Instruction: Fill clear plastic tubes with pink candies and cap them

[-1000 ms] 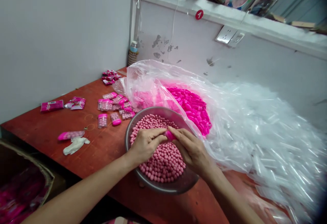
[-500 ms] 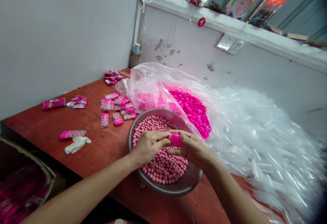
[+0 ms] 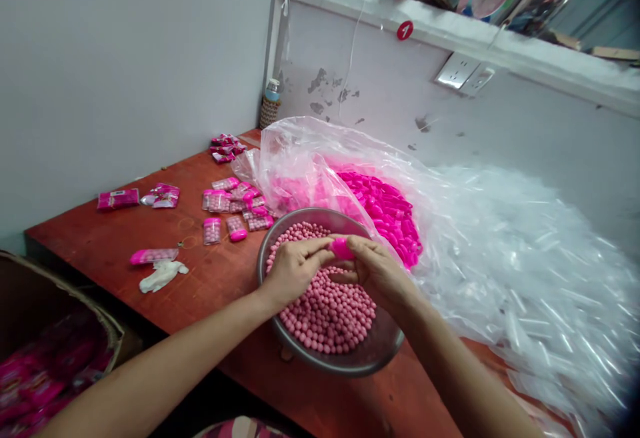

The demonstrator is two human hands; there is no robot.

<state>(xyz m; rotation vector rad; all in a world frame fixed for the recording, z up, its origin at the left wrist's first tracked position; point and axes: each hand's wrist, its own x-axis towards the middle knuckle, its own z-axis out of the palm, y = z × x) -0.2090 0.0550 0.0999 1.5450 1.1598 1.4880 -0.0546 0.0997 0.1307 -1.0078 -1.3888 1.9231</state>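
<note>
Both hands meet above a grey metal bowl [image 3: 391,353] holding many round pink balls [image 3: 325,318]. Between my fingertips is a bright pink plastic cap [image 3: 342,249]; any clear container joined to it is mostly hidden by my fingers. My left hand [image 3: 290,273] pinches at the left side of the cap, fingers closed. With thumb and index finger, my right hand [image 3: 383,275] grips the cap's right side, while its lower fingers stretch out below. Just behind the bowl, a clear plastic bag [image 3: 300,135] contains a heap of matching pink caps [image 3: 385,215].
Several filled pink-capped containers [image 3: 218,202] lie left of the bowl on the red table [image 3: 210,291]. Near them are a crumpled white cloth [image 3: 163,275] and pink packets [image 3: 118,199]. Clear empty containers [image 3: 540,271] pile up at right. A cardboard box [image 3: 113,325] stands lower left.
The view has shifted slightly, so the scene sits a little further right. Both hands keep hold of the pink cap over the bowl, and it appears slightly higher against the bowl.
</note>
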